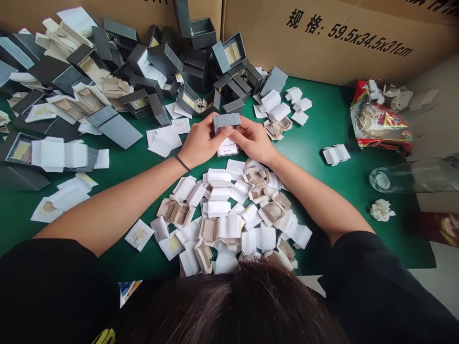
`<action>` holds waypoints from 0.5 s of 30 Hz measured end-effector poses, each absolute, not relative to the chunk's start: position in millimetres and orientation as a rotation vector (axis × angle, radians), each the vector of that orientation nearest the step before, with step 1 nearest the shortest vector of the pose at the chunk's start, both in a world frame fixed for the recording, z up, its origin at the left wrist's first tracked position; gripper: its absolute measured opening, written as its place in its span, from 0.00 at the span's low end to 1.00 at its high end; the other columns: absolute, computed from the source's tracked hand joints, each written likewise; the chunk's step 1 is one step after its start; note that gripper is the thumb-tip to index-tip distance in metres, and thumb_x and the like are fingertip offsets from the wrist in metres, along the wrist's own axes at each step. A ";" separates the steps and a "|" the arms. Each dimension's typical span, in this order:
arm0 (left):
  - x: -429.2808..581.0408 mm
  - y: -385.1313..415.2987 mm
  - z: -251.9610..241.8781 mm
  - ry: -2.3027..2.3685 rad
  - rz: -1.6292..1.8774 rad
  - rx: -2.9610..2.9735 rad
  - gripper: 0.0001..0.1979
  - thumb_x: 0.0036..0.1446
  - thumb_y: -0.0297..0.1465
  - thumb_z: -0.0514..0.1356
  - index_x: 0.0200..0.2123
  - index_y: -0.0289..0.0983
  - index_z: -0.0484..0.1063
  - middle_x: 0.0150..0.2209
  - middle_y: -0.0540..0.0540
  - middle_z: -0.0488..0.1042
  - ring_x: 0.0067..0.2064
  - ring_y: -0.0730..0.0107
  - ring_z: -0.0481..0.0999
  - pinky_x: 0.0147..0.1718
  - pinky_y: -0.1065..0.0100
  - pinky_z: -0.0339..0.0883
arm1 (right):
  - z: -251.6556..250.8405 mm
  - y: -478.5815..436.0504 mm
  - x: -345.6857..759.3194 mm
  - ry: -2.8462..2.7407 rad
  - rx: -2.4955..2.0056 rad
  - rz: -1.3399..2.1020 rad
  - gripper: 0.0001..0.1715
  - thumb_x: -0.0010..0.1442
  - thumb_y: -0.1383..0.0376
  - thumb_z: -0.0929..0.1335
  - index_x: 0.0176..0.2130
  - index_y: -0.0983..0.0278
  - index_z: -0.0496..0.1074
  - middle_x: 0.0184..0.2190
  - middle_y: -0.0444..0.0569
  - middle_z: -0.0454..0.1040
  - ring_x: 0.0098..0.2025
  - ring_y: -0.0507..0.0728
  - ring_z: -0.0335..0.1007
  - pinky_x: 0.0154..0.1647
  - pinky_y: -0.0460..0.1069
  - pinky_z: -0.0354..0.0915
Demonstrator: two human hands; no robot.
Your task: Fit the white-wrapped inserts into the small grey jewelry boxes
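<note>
Grips a small grey box (226, 119) between the left hand (201, 140) and the right hand (255, 139), with fingers closed around its ends and thumbs pressed side by side against the near face. Holds it above the middle of the green bench (308, 177), with a white printed card (228, 149) showing just below; cannot tell whether joined to the box or apart from it. Wears a thin black band (183, 163) on the left wrist. Has a spread heap of white card inserts (218, 209) close in front, between the forearms, many folded and some turned brown side up. Faces a jumbled pile of dark boxes (165, 57) beyond and to the left, several open, with torn packing mixed among them. Has loose white papers (165, 141) near the left hand and a small cluster of inserts (270, 101) beyond the right. Has, farther right, a red snack bag (396, 125), a clear bottle (382, 178) and a crumpled paper (382, 210). Looks toward brown cartons (322, 43) along the far edge.
</note>
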State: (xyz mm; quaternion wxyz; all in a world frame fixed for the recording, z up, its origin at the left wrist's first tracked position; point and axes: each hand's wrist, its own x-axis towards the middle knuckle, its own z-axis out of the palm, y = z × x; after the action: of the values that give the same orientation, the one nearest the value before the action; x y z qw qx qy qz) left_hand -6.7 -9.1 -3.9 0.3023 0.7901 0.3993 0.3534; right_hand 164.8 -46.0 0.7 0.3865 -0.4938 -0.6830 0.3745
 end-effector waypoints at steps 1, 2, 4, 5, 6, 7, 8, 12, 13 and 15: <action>-6.8 -9.0 -4.2 1.065 0.933 2.096 0.32 0.55 0.60 0.45 0.33 0.36 0.65 0.23 0.49 0.66 0.24 0.78 0.64 0.25 0.72 0.57 | 0.7 -46.2 164.8 -1.748 -1.266 0.943 0.31 0.59 0.40 0.62 0.42 0.65 0.67 0.20 0.40 0.61 0.22 0.45 0.55 0.25 0.44 0.54; -6.8 -8.9 -4.5 1.070 0.928 2.097 0.32 0.55 0.60 0.45 0.33 0.36 0.65 0.23 0.49 0.65 0.24 0.78 0.64 0.26 0.71 0.58 | 0.8 -46.3 164.7 -1.755 -1.274 0.933 0.31 0.59 0.40 0.62 0.42 0.65 0.67 0.19 0.40 0.60 0.22 0.45 0.54 0.25 0.44 0.54; -6.8 -8.9 -5.3 1.075 0.922 2.095 0.31 0.55 0.60 0.45 0.32 0.36 0.64 0.23 0.49 0.65 0.23 0.78 0.64 0.27 0.71 0.60 | 1.3 -46.4 164.5 -1.770 -1.284 0.918 0.31 0.59 0.40 0.61 0.41 0.65 0.66 0.19 0.40 0.60 0.22 0.45 0.53 0.25 0.44 0.53; -6.8 -8.9 -5.7 1.075 0.922 2.092 0.31 0.55 0.60 0.45 0.32 0.36 0.64 0.23 0.49 0.65 0.23 0.78 0.64 0.27 0.70 0.61 | 1.5 -46.4 164.4 -1.778 -1.288 0.912 0.31 0.59 0.40 0.61 0.41 0.65 0.66 0.19 0.40 0.60 0.22 0.45 0.53 0.26 0.44 0.53; -6.8 -8.9 -6.2 1.072 0.922 2.089 0.31 0.55 0.60 0.46 0.33 0.36 0.64 0.23 0.50 0.65 0.23 0.78 0.64 0.27 0.70 0.62 | 1.7 -46.4 164.4 -1.784 -1.293 0.905 0.31 0.59 0.40 0.61 0.41 0.66 0.66 0.19 0.40 0.60 0.22 0.45 0.53 0.26 0.44 0.53; -6.8 -8.8 -6.7 1.065 0.923 2.086 0.31 0.55 0.60 0.46 0.33 0.36 0.64 0.22 0.50 0.64 0.23 0.78 0.64 0.28 0.70 0.63 | 1.8 -46.3 164.4 -1.790 -1.296 0.898 0.31 0.59 0.40 0.61 0.40 0.66 0.66 0.19 0.40 0.60 0.22 0.45 0.52 0.26 0.44 0.53; -6.8 -8.8 -7.1 1.054 0.929 2.082 0.30 0.55 0.59 0.46 0.33 0.36 0.64 0.22 0.50 0.64 0.23 0.77 0.65 0.28 0.70 0.64 | 1.8 -46.3 164.5 -1.798 -1.298 0.890 0.31 0.59 0.40 0.60 0.40 0.65 0.66 0.19 0.40 0.60 0.23 0.45 0.52 0.26 0.44 0.53; -7.1 -8.1 -8.5 1.010 0.948 2.056 0.28 0.56 0.58 0.48 0.33 0.37 0.64 0.21 0.51 0.64 0.24 0.76 0.66 0.30 0.70 0.65 | 1.8 -46.2 165.1 -1.822 -1.306 0.851 0.32 0.59 0.39 0.60 0.39 0.65 0.66 0.19 0.40 0.60 0.23 0.45 0.51 0.27 0.45 0.53; -7.1 -7.9 -8.7 1.011 0.948 2.048 0.28 0.56 0.58 0.49 0.33 0.37 0.64 0.21 0.50 0.64 0.25 0.75 0.67 0.30 0.69 0.65 | 1.9 -46.3 165.2 -1.824 -1.310 0.848 0.32 0.59 0.39 0.59 0.39 0.65 0.66 0.20 0.40 0.60 0.23 0.46 0.51 0.27 0.45 0.53; -7.1 -7.4 -8.9 1.013 0.942 2.030 0.27 0.55 0.58 0.49 0.33 0.38 0.64 0.22 0.50 0.64 0.27 0.73 0.68 0.31 0.68 0.65 | 2.2 -46.6 165.3 -1.827 -1.321 0.849 0.31 0.60 0.40 0.59 0.40 0.65 0.66 0.20 0.40 0.59 0.23 0.46 0.51 0.28 0.45 0.55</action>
State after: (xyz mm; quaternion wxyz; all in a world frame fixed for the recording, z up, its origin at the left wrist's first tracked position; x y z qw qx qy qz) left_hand -7.1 -7.4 -8.9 0.3359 0.7782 0.3886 0.3612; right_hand 165.3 -46.6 2.2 0.3581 -0.5118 -0.7081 0.3292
